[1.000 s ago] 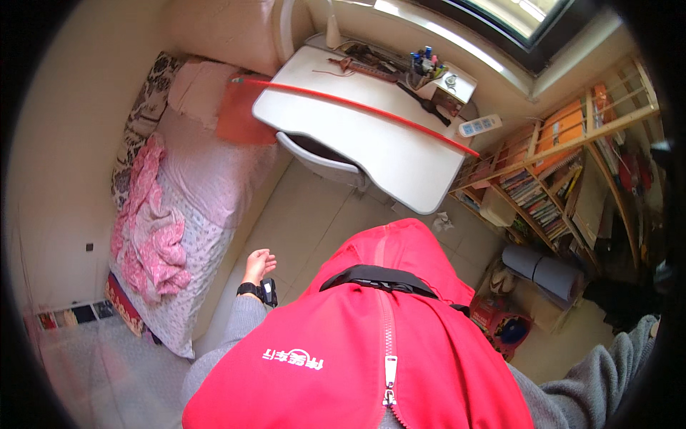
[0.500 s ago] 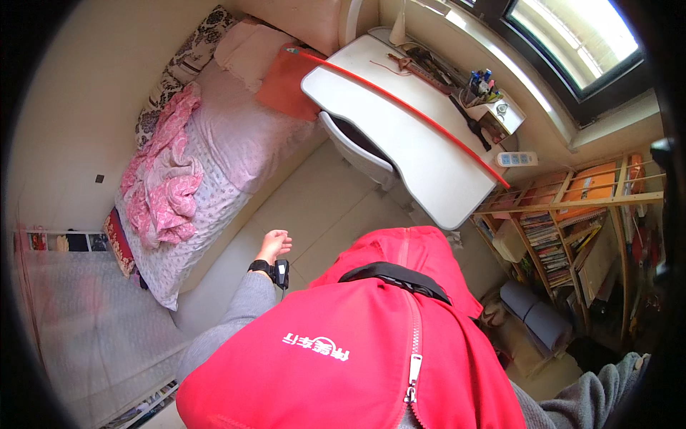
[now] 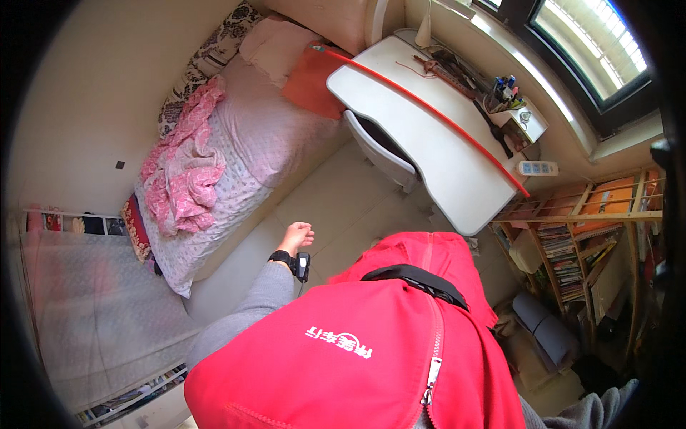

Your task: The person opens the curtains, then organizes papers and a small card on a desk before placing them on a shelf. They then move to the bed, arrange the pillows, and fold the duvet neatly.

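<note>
Over the floor, left of the red zip jacket (image 3: 300, 357) I wear, hangs my left hand (image 3: 298, 237). Its fingers are loosely bent and hold nothing that I can see. A black band with a small black device (image 3: 300, 267) is strapped round that wrist, and a thin cord runs down from the device. My right arm shows only as a grey sleeve (image 3: 597, 411) at the lower right; the hand is out of the picture. A black strap (image 3: 414, 277) crosses the jacket's chest.
Ahead are a white desk (image 3: 407, 107) with a long red pole (image 3: 429, 107) across it, and a chair (image 3: 379, 154). A bed (image 3: 264, 136) with a pink blanket (image 3: 186, 171) lies left. On the right stand a wooden bookshelf (image 3: 572, 216) and a rolled grey mat (image 3: 547, 329).
The room has shifted slightly right and mostly downward in the view. My left hand sits farther right in the picture, still empty. Less of my right sleeve shows at the lower right.
</note>
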{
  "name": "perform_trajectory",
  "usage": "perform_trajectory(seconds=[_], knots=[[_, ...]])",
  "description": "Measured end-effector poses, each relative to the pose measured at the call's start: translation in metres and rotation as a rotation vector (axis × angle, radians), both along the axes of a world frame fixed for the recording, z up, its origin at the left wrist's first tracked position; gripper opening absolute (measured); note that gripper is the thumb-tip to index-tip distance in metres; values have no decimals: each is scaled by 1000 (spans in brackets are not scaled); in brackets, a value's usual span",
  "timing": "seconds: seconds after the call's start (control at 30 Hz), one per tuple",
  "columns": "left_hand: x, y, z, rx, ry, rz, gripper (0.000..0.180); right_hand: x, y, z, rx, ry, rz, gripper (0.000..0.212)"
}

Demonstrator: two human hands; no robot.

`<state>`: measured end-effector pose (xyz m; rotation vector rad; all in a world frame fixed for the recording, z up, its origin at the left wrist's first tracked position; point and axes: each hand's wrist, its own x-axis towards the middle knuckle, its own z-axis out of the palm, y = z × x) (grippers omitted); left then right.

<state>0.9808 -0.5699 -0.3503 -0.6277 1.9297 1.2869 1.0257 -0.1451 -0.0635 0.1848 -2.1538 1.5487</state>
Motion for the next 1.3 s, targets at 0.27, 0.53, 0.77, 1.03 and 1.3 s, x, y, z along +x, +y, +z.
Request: perform_trajectory(seconds=[0.27,0.53,0.77,1.03,1.3], knots=[[-1,9,-2,-37,3,-31,23,-1,-4,4,8,21,25,14],[10,10,-15,13,-18,-30,22,1,-15,7,5,32,42,17],[19,2,-15,-3,-12,-33,25,3,-33,8,-5,38,60,20],[22,-6,2,-46,-1,-65,27,8,-43,10,-11,53,99,23],[14,7,-7,-34,4,-81,24,12,-43,10,15,78,125,26]])
